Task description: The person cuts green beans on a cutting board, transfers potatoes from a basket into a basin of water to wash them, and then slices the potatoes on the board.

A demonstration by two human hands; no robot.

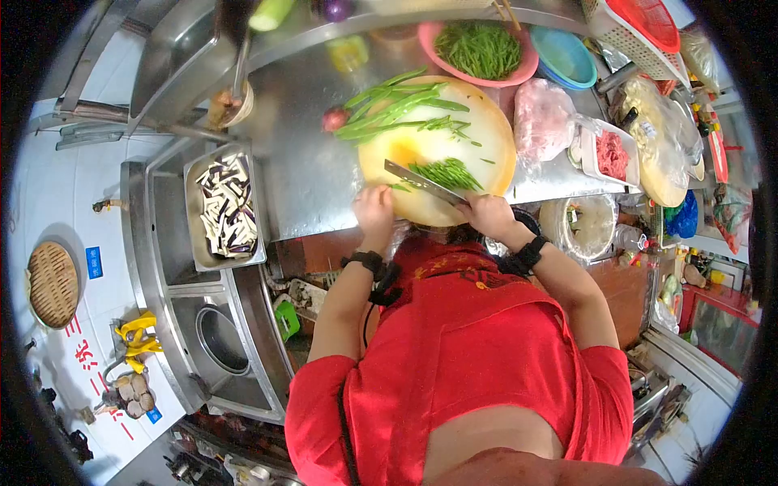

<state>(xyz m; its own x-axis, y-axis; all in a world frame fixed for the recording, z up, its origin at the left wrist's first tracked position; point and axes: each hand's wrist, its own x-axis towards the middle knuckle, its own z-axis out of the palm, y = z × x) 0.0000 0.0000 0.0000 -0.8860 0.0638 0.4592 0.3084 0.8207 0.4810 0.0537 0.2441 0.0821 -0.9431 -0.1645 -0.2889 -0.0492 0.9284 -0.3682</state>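
My right hand (489, 215) grips the handle of a kitchen knife (425, 182), whose blade points up and left over the round cutting board (501, 146). Sliced green beans (447, 173) lie in a pile right behind the blade. My left hand (374, 212) is at the board's lower left edge, its fingers curled together; whatever they hold, if anything, I cannot make out. A few green bits lie by its fingertips. Long whole green beans (393, 108) spread across the board's upper left side, beside a small red onion (334, 121).
A pink bowl of sliced beans (478, 50) and blue bowls (565, 57) stand behind the board. To the right are a plastic bag (542, 121) and a tray of minced meat (613, 156). A metal pan of eggplant strips (226, 206) rests over the sink at left.
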